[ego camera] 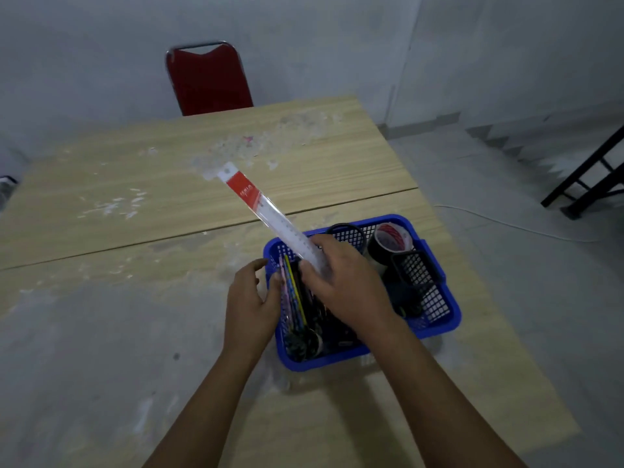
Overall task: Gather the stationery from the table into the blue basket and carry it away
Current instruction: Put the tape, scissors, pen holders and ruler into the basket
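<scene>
1. One head view: we see the blue basket (pixel 442 319) on the table (pixel 135 298), near its right edge.
2. Our right hand (pixel 341 282) grips a packaged ruler (pixel 266 214), slanting up out of the basket.
3. Our left hand (pixel 250 298), fingers relaxed, touches the basket's left rim beside coloured pencils (pixel 290 292).

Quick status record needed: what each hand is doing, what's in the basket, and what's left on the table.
right hand: grips the packaged ruler, lower end over the basket
left hand: fingers at the basket's left wall, holding nothing clearly
blue basket: on the table near its right edge
contents: pencils, tape roll, black mesh holders
table: no loose stationery visible
beyond: red chair
</scene>
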